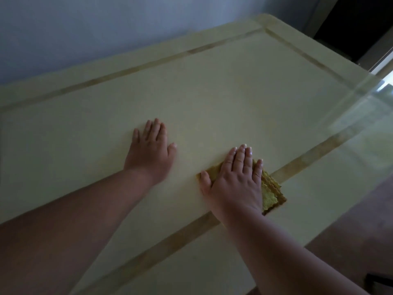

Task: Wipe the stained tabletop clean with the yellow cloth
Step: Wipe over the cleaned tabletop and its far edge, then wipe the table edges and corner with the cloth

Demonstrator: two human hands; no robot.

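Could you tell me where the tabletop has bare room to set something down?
Free: the wide stretch beyond both hands up to the far inlaid band, and left of the left hand. Occupied: under the right hand, pressing the yellow cloth.

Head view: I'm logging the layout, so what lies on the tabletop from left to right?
Left hand flat on the tabletop → right hand pressed flat on the yellow cloth, whose folded edge sticks out to its right → glassy reflection at the table's right end.
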